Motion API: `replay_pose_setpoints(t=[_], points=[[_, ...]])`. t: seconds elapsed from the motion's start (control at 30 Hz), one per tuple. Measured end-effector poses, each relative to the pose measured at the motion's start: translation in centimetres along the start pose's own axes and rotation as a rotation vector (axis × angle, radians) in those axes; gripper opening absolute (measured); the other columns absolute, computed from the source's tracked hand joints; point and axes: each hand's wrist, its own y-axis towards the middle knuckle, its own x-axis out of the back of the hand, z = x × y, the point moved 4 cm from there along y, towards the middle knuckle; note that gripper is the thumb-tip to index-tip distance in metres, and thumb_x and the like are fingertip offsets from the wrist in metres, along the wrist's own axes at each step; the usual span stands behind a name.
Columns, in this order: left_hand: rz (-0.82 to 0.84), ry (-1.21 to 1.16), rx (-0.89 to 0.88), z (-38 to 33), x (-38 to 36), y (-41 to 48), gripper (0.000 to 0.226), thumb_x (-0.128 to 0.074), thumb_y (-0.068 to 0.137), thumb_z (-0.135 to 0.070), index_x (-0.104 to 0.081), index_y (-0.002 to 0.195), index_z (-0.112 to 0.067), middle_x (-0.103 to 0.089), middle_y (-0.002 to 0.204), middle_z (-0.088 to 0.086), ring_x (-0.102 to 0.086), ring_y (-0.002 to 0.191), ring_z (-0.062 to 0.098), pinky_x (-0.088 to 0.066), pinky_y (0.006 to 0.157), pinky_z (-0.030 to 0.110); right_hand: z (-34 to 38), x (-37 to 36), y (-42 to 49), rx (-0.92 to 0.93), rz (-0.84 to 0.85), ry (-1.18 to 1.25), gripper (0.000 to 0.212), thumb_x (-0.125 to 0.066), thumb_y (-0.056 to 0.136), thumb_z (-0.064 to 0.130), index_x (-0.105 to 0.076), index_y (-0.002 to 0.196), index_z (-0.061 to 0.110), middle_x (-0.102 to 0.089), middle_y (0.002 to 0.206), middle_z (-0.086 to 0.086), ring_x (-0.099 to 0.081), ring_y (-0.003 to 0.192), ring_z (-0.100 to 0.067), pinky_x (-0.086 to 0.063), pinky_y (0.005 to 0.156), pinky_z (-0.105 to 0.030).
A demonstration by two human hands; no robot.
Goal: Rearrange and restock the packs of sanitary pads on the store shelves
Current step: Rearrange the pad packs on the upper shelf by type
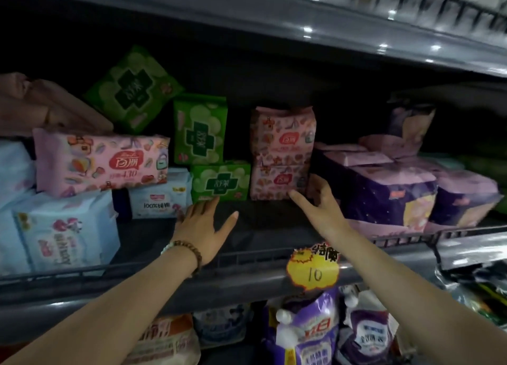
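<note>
We note yellow price tag [312, 268] nearest, in front of flat green pack [220, 183]. Left hand [204, 227] spread, fingers straight, fingertips at its front edge. Right hand [318, 200] fingers straight, holding nothing, touches lower pink pack [277, 183] just right of it. Upright green pack [200, 131] behind.

Dark shelf [260, 224] w/ low rail [247, 259] along front. Flat green pack [220, 183] lies mid-shelf, toward the back. Just right of it: lower pink pack [277, 184] of a 2-high stack. Just left: white-blue pack [160, 198]. Further left, nearer front: pale blue packs [65, 235]. Far right: purple packs [392, 200].
</note>
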Motion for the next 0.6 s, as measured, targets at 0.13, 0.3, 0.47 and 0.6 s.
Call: replay_pose_setpoints(t=[0.13,0.3,0.47,0.6], points=[[0.092,-0.014,0.045,0.4,-0.5,0.5,0.077,-0.019,0.089,-0.07,-0.012,0.152,-0.027,-0.018,0.158,0.0,-0.02,0.143,0.02,-0.02,0.117,0.039,0.1,-0.6,4.9,-0.061,-0.061,0.121,0.074,-0.073,0.083,0.024,-0.032,0.144,0.012,-0.052,0.134,-0.004,-0.052,0.121,-0.017,-0.042,0.103,-0.03],[0.18,-0.113,0.104,0.5,-0.7,0.5,0.082,-0.017,0.084,-0.077,-0.012,0.152,-0.032,-0.018,0.158,-0.002,-0.022,0.143,0.02,-0.026,0.115,0.038,0.1,-0.4,9.4,-0.113,-0.088,0.198,0.074,-0.075,0.083,0.027,-0.033,0.142,0.015,-0.054,0.135,-0.007,-0.056,0.119,-0.023,-0.046,0.102,-0.046],[0.196,-0.102,0.125,0.4,-0.6,0.1,0.082,-0.014,0.083,-0.077,-0.009,0.152,-0.033,-0.026,0.155,0.0,-0.029,0.14,0.021,-0.033,0.11,0.039,0.3,0.4,12.4,-0.17,-0.117,0.181,0.085,-0.076,0.08,0.036,-0.025,0.145,0.014,-0.049,0.138,-0.009,-0.053,0.122,-0.026,-0.046,0.101,-0.046],[0.165,-0.091,0.142,0.2,-0.5,0.0,0.08,-0.013,0.084,-0.076,-0.008,0.152,-0.034,-0.027,0.155,-0.001,-0.03,0.139,0.021,-0.035,0.109,0.039,0.1,0.5,13.5,-0.199,-0.095,0.179,0.107,-0.079,0.054,0.071,-0.041,0.139,0.019,-0.053,0.134,-0.007,-0.055,0.119,-0.026,-0.047,0.101,-0.047]])
